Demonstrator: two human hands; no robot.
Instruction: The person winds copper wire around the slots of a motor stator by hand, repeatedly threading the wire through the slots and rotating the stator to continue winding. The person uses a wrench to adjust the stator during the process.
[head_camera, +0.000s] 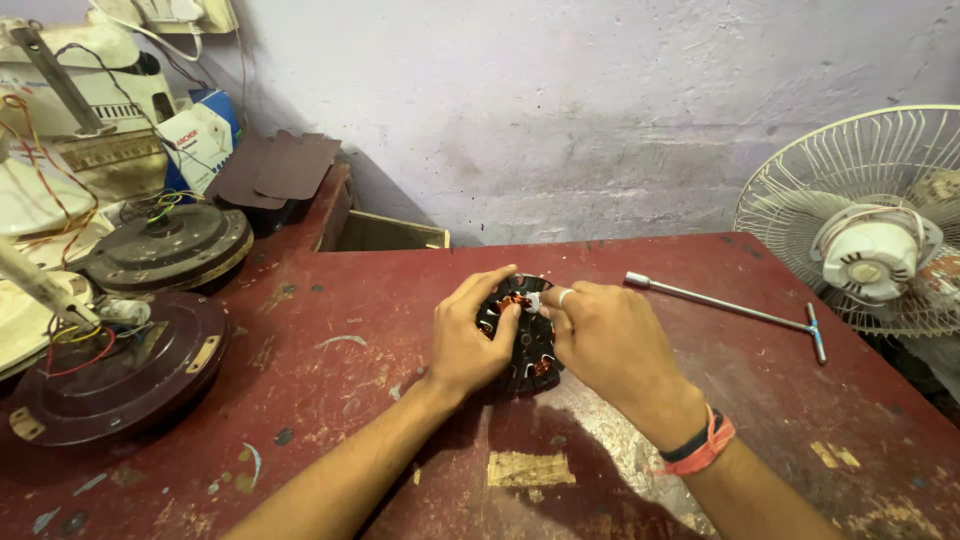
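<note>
A round black fan stator (524, 350) with copper windings lies on the worn red table (330, 330), held between both hands. My left hand (467, 338) grips its left side, thumb on top near the coils. My right hand (600, 340), with a ring on one finger and an orange and black wristband, covers its right side and pinches a small white piece at the top of the windings. Most of the stator is hidden under my fingers.
A metal T-handle socket wrench (735, 310) lies right of my hands. A white table fan (875, 225) with a wire guard stands at the right edge. Two dark ceiling fan motor housings (120, 375) (170, 245) with coloured wires sit at the left, boxes behind.
</note>
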